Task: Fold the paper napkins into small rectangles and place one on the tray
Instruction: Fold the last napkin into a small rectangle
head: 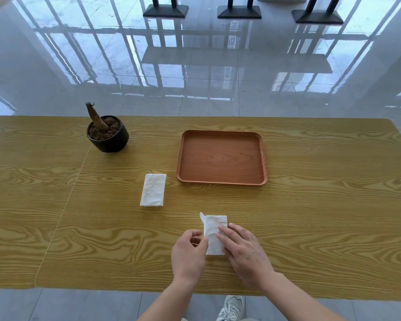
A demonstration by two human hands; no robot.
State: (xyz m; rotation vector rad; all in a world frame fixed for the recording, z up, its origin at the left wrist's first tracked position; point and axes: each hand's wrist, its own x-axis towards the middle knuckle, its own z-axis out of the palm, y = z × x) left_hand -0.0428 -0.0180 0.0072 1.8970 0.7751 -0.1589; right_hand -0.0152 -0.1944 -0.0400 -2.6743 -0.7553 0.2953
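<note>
Half-folded napkin [214, 230] on table [310, 216] right in front of the person; tray [221, 183] at 12 o'clock, nothing on it yet. R hand [243, 251] flat, pressing napkin; L hand [188, 253] seems to pinch its left edge. Napkin's 11 o'clock corner sticks up: loose pinch & fold prob springs open, ends up crooked.

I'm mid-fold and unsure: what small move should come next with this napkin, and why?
Probably press down the raised corner with the left hand: the right hand pins the napkin, its far-left corner sticks up, and the tray holds nothing yet.
</note>
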